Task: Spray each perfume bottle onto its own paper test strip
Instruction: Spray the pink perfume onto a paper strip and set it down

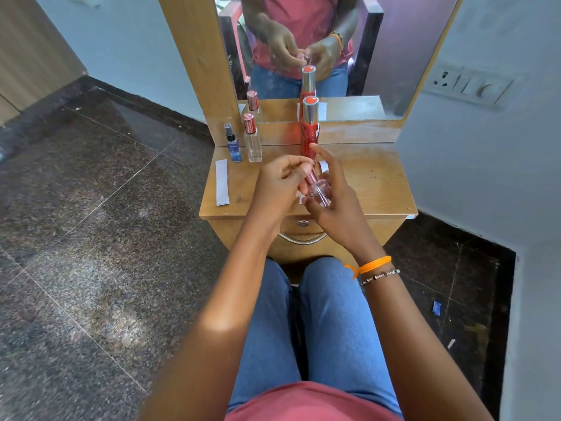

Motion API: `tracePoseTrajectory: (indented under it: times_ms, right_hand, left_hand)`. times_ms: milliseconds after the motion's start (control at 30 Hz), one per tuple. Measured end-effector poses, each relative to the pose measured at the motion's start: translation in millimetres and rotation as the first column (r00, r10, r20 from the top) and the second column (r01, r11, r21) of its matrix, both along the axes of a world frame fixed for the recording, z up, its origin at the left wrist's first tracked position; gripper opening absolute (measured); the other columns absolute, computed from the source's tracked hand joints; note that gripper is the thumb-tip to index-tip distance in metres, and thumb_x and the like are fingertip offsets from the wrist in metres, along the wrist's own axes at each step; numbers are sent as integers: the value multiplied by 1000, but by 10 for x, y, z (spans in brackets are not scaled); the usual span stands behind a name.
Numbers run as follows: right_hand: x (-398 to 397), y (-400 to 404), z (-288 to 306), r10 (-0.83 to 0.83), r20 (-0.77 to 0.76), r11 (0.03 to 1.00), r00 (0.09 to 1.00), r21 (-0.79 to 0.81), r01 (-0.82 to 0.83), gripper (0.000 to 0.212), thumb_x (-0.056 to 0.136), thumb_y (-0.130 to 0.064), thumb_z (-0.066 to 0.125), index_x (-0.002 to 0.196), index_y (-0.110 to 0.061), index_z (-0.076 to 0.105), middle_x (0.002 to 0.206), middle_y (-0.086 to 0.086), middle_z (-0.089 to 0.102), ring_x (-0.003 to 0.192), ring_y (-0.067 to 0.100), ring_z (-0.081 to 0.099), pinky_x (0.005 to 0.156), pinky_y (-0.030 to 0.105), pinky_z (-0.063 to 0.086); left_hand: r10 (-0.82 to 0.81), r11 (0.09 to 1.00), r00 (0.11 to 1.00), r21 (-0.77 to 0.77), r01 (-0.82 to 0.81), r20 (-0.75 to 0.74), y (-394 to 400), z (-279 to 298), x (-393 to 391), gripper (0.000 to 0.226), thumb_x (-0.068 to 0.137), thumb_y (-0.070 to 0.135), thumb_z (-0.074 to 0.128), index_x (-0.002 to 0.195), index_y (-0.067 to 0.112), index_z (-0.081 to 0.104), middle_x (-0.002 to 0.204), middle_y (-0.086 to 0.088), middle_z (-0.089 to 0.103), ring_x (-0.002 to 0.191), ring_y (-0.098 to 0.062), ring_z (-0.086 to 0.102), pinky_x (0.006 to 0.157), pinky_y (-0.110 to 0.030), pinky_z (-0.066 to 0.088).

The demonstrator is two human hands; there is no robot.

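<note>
My right hand (329,202) holds a small clear perfume bottle (319,194) above the front of the wooden dresser top (373,183). My left hand (279,183) pinches the bottle's pink cap (311,177). A tall red bottle with a silver cap (309,126) stands just behind my hands. At the back left stand a blue spray bottle (233,144) and a clear bottle with a pink cap (253,139). A white paper strip (222,182) lies at the left edge. Bits of other strips (323,166) show behind my hands.
A mirror (394,50) at the back of the dresser reflects my hands and the bottles. A drawer with a metal handle (303,237) sits below the top. A wall with a switch panel (469,85) is to the right; dark stone floor lies on the left.
</note>
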State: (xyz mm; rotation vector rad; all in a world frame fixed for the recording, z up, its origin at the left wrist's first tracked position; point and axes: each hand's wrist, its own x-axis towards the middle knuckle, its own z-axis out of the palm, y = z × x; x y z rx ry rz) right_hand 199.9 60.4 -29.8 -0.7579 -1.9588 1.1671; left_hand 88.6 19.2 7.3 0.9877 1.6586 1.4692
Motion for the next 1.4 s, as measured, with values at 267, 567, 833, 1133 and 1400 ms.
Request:
tracePoseTrajectory:
  times_ms: [267,567,833,1133,1400]
  right_hand:
    - [19,10,-5,-66,-146,982,987,-186,39,34,97,-24,50,128,-34,42,88,-11,53,64,3,52,54,21,44]
    - [12,10,87,-176,-324,959,929,-270,88,20,99,-16,41,109,-25,56,102,-4,63,93,16,63,86,54,53]
    - [177,153,103,-216,-342,954,915,-272,124,27,77,-3,70,93,-20,56,77,-3,56,73,3,58,74,20,50]
    - [431,298,12,70,-133,941,989,-321,-109,51,79,2,68,127,-7,52,113,5,65,108,12,60,89,18,47]
    - [376,627,-30,-242,-146,955,959,-210,209,38,77,2,69,110,-11,57,96,-6,65,91,8,62,89,25,50]
  left_hand:
    - [-147,948,981,-264,176,126,-137,-89,1,38,99,16,40,136,21,41,107,-5,61,85,-13,59,75,-20,50]
    - [-245,949,969,-196,247,33,-119,-252,231,27,82,4,65,108,13,64,99,-14,68,93,-17,64,86,-29,55]
    - [-245,954,943,-230,193,-224,-97,-316,243,49,81,12,67,128,20,54,117,6,61,112,-6,53,91,-24,39]
    - [-287,945,937,-220,243,-199,43,-300,216,44,82,18,67,125,20,55,121,1,62,109,-17,59,94,-36,47]
    - [-361,922,619,-366,125,-698,191,-468,335,60,93,39,49,141,7,34,153,-8,28,144,-24,17,115,-36,14]
